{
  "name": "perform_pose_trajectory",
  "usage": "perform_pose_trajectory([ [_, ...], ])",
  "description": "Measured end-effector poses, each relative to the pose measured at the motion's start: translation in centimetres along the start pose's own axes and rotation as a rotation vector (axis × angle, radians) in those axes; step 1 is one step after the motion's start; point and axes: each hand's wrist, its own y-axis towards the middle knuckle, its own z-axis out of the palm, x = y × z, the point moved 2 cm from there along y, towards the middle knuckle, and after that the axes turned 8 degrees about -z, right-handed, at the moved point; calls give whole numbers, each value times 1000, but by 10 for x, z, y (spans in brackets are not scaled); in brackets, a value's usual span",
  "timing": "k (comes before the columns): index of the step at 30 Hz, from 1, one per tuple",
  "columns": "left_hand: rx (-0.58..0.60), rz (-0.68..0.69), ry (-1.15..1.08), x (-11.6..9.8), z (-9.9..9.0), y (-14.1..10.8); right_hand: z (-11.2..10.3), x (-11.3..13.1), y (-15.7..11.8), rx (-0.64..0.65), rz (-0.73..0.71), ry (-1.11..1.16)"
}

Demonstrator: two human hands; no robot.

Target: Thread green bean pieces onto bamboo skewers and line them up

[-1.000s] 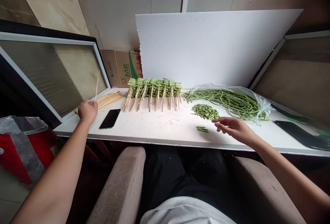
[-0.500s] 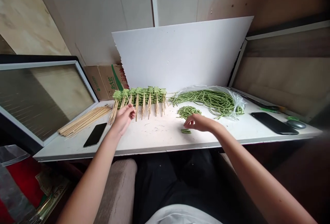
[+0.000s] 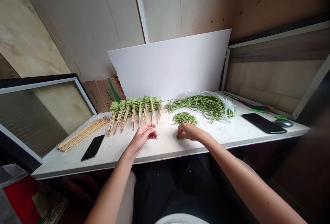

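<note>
My left hand (image 3: 144, 137) is closed in a pinch on a thin bamboo skewer (image 3: 152, 112), held upright above the front of the table. My right hand (image 3: 190, 132) is bent down at the tabletop, fingers closed over a few cut green bean pieces (image 3: 179, 137), which it mostly hides. Just behind it lies a small pile of cut bean pieces (image 3: 185, 118). Beyond my left hand, stacked rows of skewered beans (image 3: 129, 104) have their bare stick ends pointing toward me.
Loose bamboo skewers (image 3: 82, 133) lie at the left, beside a black phone (image 3: 92, 147). Long whole beans (image 3: 203, 104) spill from a clear plastic bag (image 3: 229, 109) at the back. Another phone (image 3: 264, 123) and a grey computer mouse (image 3: 284, 123) lie right. A white board (image 3: 170, 67) stands behind.
My left hand has moved right and toward me, away from the skewered beans, and a skewer now shows upright in it. My right hand has lowered onto the small bean pieces. The view has shifted.
</note>
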Motion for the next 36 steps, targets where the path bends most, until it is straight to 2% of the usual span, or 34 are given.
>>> perform_pose_trajectory([
  [4, -44, 26, 146, 1, -7, -6, -1, -2, 1, -43, -2, 13],
  [8, -17, 33, 240, 3, -5, -6, -14, 5, -2, -210, -81, 138],
  [12, 72, -7, 256, 1, 6, -11, -36, 17, -8, -432, -137, 402],
  [15, 137, -4, 226, -3, 13, -18, -53, 20, -15, -612, -84, 666],
  [18, 138, 28, 240, -6, 16, -23, -67, 18, -23, -734, -47, 948],
  [22, -18, 149, 434, -12, 16, -27, -81, 13, -36, -752, -59, 1207],
  [25, -101, 220, 541, -17, 18, -31, -87, 12, -43, -759, -63, 1268],
  [30, -140, 272, 547, -19, 18, -34, -88, 13, -46, -756, -84, 1253],
  [36, -157, 276, 567, -19, 18, -35, -87, 18, -47, -675, -110, 1230],
])
